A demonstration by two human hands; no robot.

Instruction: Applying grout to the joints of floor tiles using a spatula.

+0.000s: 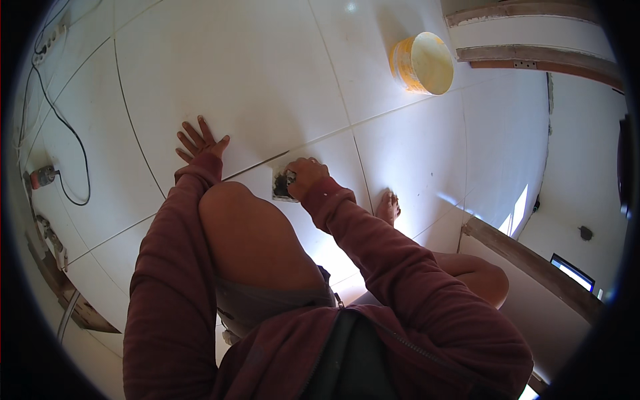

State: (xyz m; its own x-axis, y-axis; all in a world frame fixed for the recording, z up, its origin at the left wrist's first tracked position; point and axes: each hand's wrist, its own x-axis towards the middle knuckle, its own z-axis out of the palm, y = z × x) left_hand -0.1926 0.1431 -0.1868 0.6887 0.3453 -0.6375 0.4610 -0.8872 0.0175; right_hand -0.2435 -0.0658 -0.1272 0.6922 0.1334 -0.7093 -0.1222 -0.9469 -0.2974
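Note:
My left hand (202,143) rests on the white tiled floor (260,80) at upper left of my knee, fingers spread and nothing held. My right hand (307,176) is closed around the handle of a small, square, grey-stained trowel-like tool (280,193), down on the tile just below a grout line to the right of that knee. The tool's face is partly hidden by my fingers. My bare foot (389,207) is on the tiles to the right.
A yellow-stained bucket (421,70) stands at upper right. A red-and-grey power tool (43,176), its cable and a power strip (49,49) lie at the left. Wooden planks or frames (523,52) edge the upper right, with another board (513,253) at lower right.

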